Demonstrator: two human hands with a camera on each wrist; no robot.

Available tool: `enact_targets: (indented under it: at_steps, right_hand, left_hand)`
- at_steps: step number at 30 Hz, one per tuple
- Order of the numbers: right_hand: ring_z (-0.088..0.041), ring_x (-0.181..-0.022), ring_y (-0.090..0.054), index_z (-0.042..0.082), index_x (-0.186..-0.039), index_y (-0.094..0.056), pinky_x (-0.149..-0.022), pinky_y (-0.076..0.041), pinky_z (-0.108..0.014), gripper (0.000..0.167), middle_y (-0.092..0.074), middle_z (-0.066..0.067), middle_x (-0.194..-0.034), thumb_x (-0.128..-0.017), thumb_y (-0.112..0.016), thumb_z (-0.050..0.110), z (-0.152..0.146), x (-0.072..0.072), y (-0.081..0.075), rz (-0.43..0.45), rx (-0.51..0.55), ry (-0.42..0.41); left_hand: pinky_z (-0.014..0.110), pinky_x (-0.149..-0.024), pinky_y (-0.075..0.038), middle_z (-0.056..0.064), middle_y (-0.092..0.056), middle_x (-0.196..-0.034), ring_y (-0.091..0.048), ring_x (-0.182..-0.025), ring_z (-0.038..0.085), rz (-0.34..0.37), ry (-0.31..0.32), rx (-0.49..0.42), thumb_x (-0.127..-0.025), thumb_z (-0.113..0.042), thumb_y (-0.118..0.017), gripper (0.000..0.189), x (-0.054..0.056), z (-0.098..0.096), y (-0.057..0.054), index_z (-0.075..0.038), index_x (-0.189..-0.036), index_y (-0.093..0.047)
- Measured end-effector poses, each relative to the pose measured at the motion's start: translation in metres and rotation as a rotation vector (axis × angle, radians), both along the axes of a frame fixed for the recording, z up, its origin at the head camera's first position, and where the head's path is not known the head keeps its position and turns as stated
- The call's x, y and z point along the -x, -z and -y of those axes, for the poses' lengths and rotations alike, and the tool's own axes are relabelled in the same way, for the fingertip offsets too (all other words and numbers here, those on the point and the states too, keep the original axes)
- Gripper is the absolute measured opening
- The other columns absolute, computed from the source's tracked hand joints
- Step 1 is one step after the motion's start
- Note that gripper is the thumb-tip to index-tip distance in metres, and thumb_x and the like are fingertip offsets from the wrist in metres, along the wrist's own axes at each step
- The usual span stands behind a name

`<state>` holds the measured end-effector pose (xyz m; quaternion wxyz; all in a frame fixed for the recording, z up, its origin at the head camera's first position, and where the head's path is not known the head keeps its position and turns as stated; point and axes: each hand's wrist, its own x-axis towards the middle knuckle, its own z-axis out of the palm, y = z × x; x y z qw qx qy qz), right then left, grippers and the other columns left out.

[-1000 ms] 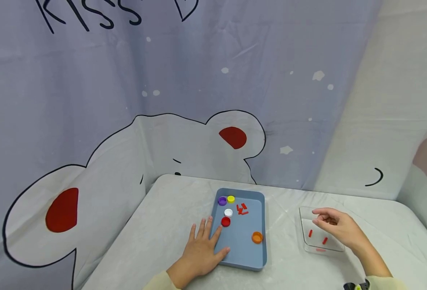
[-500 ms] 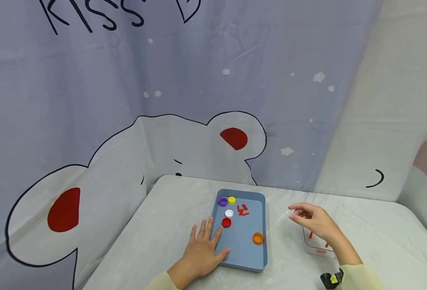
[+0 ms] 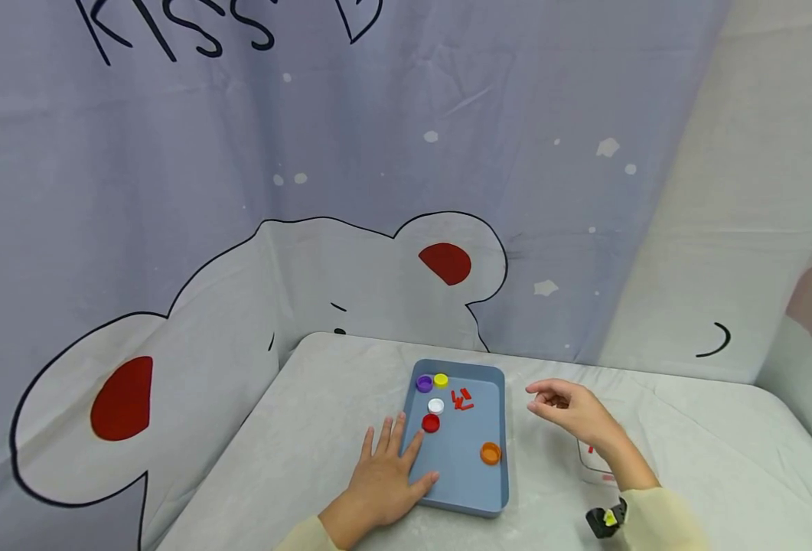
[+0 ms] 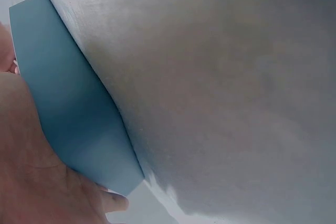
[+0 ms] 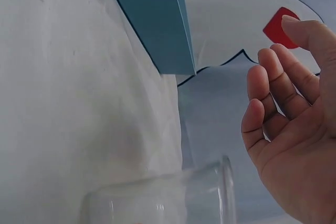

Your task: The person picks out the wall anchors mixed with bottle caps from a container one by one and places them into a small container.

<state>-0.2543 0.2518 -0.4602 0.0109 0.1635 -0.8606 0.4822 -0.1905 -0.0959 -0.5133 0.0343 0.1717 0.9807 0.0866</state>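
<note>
My left hand [image 3: 381, 486] rests with spread, straight fingers over the left rim of a blue-grey tray [image 3: 461, 490]. In the left wrist view the tray's outer wall [image 4: 79, 93] shows beside the palm. My right hand [image 3: 574, 413] hovers between the tray and a clear plastic box [image 3: 595, 464], partly hiding the box. Its fingers are loosely bent, the thumb stands apart, and nothing shows between them in the right wrist view. On the tray lie several small red sticks [image 3: 462, 401], plus purple [image 3: 424, 383], yellow [image 3: 441, 379], white [image 3: 435, 406], red [image 3: 431, 422] and orange [image 3: 490, 453] round caps.
A white cloth covers the table [image 3: 323, 398]. Behind it hangs a printed curtain [image 3: 350, 153] with a bear drawing. A red stick [image 3: 590, 450] shows in the visible part of the clear box. A dark band with a yellow part [image 3: 607, 519] sits at my right wrist.
My right hand has moved left from over the clear box toward the tray, covering more of the box with the forearm. My left hand and the things on the tray stay put.
</note>
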Motion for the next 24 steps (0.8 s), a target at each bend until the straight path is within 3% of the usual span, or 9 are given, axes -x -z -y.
enact_targets:
  at_steps: [12,24]
  right_hand:
    - [-0.012,-0.082,-0.061,0.003,-0.119,-0.070,-0.074,-0.051,-0.025,0.033,-0.068,-0.003,-0.092,-0.092,-0.076,0.021,0.024,0.022,0.009,-0.024,-0.025,-0.055]
    - [-0.016,-0.088,-0.060,0.010,-0.117,-0.072,-0.079,-0.051,-0.025,0.028,-0.068,0.001,-0.094,-0.093,-0.075,0.025,0.054,0.059,0.017,-0.004,-0.108,-0.117]
  left_hand:
    - [0.065,-0.120,-0.008,0.015,-0.016,-0.169,-0.014,-0.154,0.040,-0.008,0.004,0.002,-0.098,-0.072,-0.034,0.079,0.001,0.001,0.001,-0.019,-0.156,-0.042]
    - [0.065,-0.120,-0.008,0.016,-0.016,-0.169,-0.013,-0.155,0.040,-0.005,0.003,0.002,-0.098,-0.073,-0.034,0.079,0.001,0.001,0.001,-0.020,-0.156,-0.042]
